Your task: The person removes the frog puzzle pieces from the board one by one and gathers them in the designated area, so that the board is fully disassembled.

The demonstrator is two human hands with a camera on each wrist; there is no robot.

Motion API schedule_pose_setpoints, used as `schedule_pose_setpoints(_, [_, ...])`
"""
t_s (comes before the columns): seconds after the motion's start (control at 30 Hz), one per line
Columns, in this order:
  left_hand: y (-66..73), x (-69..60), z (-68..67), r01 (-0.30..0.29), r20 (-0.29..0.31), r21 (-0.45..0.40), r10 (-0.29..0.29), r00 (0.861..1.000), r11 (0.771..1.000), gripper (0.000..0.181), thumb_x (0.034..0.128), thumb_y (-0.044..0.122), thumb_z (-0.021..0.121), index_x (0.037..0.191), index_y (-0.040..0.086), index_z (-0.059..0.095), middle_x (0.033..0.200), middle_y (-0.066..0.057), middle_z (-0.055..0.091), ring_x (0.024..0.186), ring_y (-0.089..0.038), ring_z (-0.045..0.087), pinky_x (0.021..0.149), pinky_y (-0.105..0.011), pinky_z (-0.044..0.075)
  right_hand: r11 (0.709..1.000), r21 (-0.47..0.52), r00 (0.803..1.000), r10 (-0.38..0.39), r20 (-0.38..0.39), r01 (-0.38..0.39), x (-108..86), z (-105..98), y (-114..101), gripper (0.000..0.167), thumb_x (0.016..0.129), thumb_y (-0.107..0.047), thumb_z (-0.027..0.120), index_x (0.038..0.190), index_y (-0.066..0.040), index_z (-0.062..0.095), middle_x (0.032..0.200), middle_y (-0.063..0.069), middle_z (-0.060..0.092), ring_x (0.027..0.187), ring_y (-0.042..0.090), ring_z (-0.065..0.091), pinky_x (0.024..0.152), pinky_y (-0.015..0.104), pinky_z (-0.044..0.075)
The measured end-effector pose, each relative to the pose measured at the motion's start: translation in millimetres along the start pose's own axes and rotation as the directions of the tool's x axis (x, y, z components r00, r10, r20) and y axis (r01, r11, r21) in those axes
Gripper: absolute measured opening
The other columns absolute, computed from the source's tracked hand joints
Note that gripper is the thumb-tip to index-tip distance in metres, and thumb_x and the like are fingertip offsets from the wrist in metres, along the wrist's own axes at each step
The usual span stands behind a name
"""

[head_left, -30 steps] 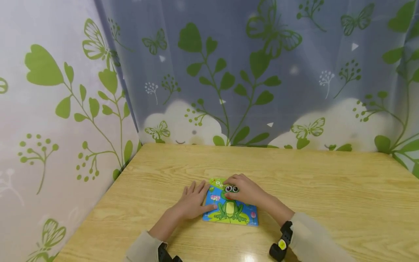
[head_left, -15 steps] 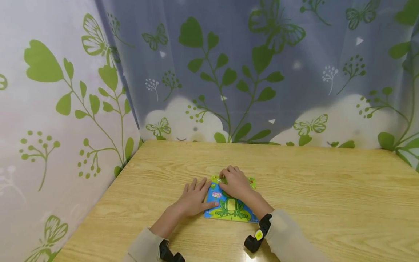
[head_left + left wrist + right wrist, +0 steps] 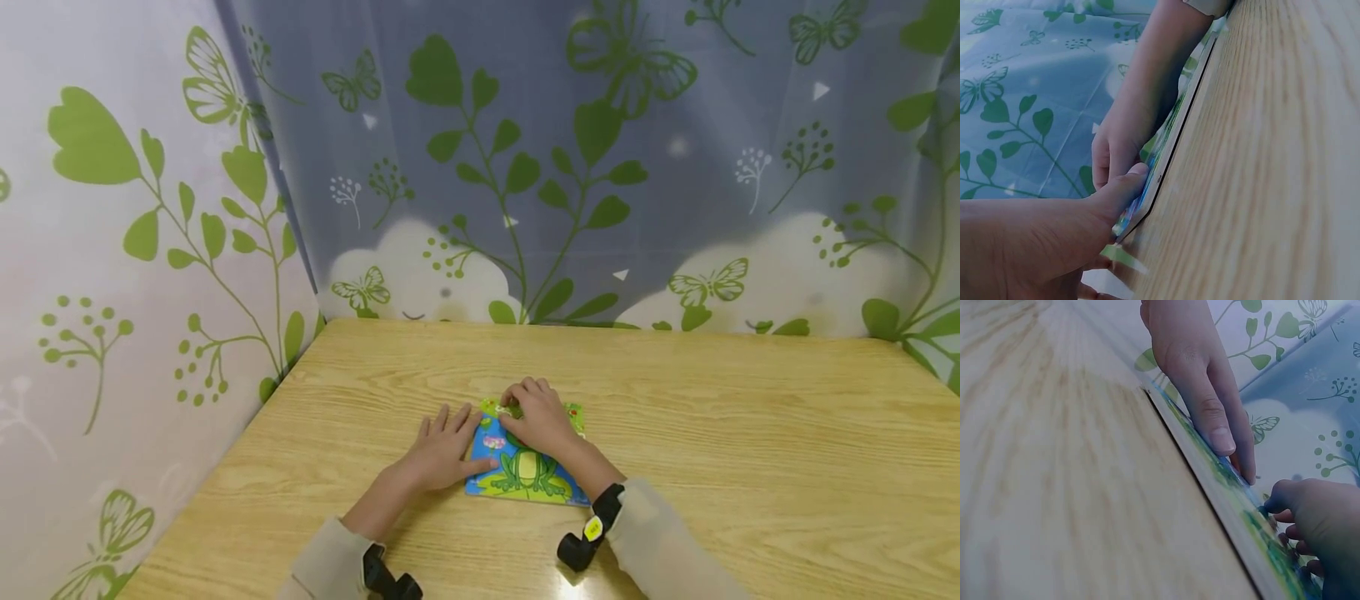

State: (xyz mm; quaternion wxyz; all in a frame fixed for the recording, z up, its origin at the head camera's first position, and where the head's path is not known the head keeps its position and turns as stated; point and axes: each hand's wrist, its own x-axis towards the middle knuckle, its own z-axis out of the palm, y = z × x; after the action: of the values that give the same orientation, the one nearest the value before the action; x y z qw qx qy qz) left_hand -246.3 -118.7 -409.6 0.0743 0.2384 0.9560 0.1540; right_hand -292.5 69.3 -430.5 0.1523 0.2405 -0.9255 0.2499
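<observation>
While the right hand (image 3: 534,415) bends over the upper part of the board (image 3: 517,493), its fingers are curled and their tips reach down to the surface; whether they pinch anything I cannot tell, because the hand itself covers that spot. The risk here is a poor purchase: if the fingertips catch only a thin edge, they could slide off, or tug the whole board along.

To the left of the board, the left hand (image 3: 442,450) lies with fingers spread straight, gripping nothing, its thumb laid on the board's left margin. That thumb looks like the main restraint; should it lift or press too lightly, the board could skid or swivel, since its right side has no such hold.

Below the right hand, the frog (image 3: 529,468) shows its body in the middle of the board. Near the board's lower right corner, a wristband (image 3: 611,504) could snag that corner if the wrist drops. Under the board, the smooth-looking worktop (image 3: 750,433) probably offers little friction against a sideways pull.
</observation>
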Motion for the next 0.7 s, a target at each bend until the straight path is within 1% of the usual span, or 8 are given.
schedule_pose_setpoints(0.23, [-1.1,0.1,0.5,-0.006,-0.003,0.001,0.006,1.000,1.000,0.079,0.0895,0.056,0.047,0.145,0.005,0.025,0.149,-0.017,0.017,0.133,-0.044,0.007,0.102,-0.060,0.007,0.999,0.042,1.000,0.007,0.000,-0.007,-0.1,-0.4,-0.2,0.012,0.083,-0.021,0.067,0.089,-0.013,0.060,0.085,-0.002,0.048,0.080,0.020,0.042,0.074,0.037,0.036])
schedule_pose_setpoints(0.5, [0.6,-2.1,-1.1,-0.009,0.001,-0.014,0.009,1.000,1.000,0.079,0.0895,0.055,0.048,0.146,0.005,0.024,0.149,-0.017,0.016,0.133,-0.044,0.006,0.102,-0.060,0.006,0.994,0.107,1.000,0.009,0.007,-0.010,0.0,-0.8,1.8,0.014,0.083,-0.019,0.067,0.093,-0.011,0.061,0.092,0.002,0.053,0.085,0.022,0.044,0.078,0.040,0.037])
schedule_pose_setpoints(0.6, [-0.9,-1.5,0.1,-0.009,-0.001,-0.008,0.009,1.000,1.000,0.079,0.0893,0.056,0.047,0.146,0.005,0.025,0.149,-0.017,0.016,0.133,-0.044,0.007,0.102,-0.060,0.006,0.990,0.139,1.000,0.015,0.025,-0.018,-0.6,-1.9,2.8,0.017,0.083,-0.019,0.067,0.097,-0.010,0.062,0.094,0.001,0.054,0.087,0.021,0.044,0.079,0.040,0.037])
schedule_pose_setpoints(0.7, [-1.6,-1.0,0.6,-0.008,0.000,0.001,0.008,1.000,1.000,0.080,0.0891,0.057,0.047,0.146,0.005,0.024,0.149,-0.017,0.016,0.133,-0.044,0.007,0.102,-0.060,0.006,0.984,0.180,0.998,0.011,0.055,-0.021,-1.7,-5.2,2.8,0.024,0.081,-0.019,0.068,0.102,-0.009,0.064,0.097,0.002,0.055,0.089,0.021,0.044,0.081,0.041,0.036])
